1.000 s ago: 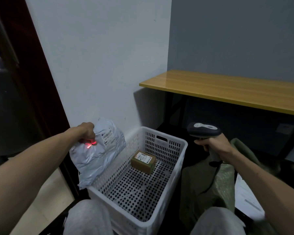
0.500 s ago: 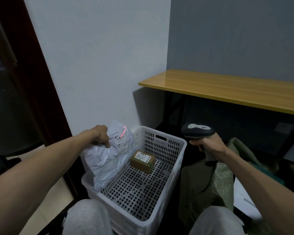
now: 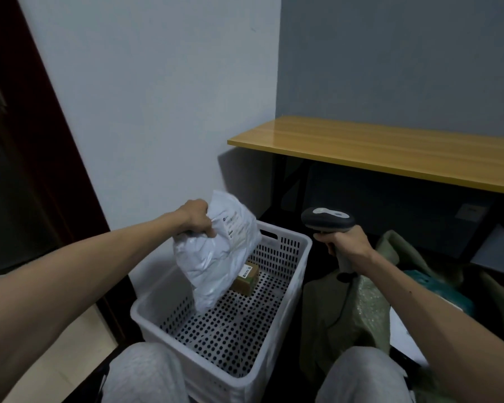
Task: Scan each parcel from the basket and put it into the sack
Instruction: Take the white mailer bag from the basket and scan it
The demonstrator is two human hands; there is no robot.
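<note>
The crumpled white plastic mailer parcel [image 3: 216, 260] is hanging in the air over the far left part of the white perforated plastic basket [image 3: 275, 341]. Its lower corner is showing against the basket's inside, and its printed label [image 3: 239, 228] is facing up and to the right. The left hand [image 3: 197, 218] is gripping the mailer by its upper edge, with the fingers curling into the bunched plastic.

Behind the mailer's lower half, 1 small brown cardboard box parcel [image 3: 248, 282] with a white label is lying on the basket's dotted floor near the far wall, partly hidden by the mailer.

To the right of the basket, the right hand [image 3: 348, 245] is clasping the handle of a dark grey handheld barcode scanner [image 3: 328, 219] with a pale top panel. The scanner's head is pointing left, toward the mailer, but is staying apart from it. A black cable [image 3: 344, 303] is running down from the handle over the olive-green woven sack [image 3: 361, 315], which is slumping just beside the basket's right wall.

The person's 2 knees in grey trousers [image 3: 146, 373] are framing the basket's near end. A yellow wooden counter [image 3: 390, 149] on black legs is standing beyond the sack against the grey wall, and a dark brown door frame [image 3: 41, 141] is rising at the left.
</note>
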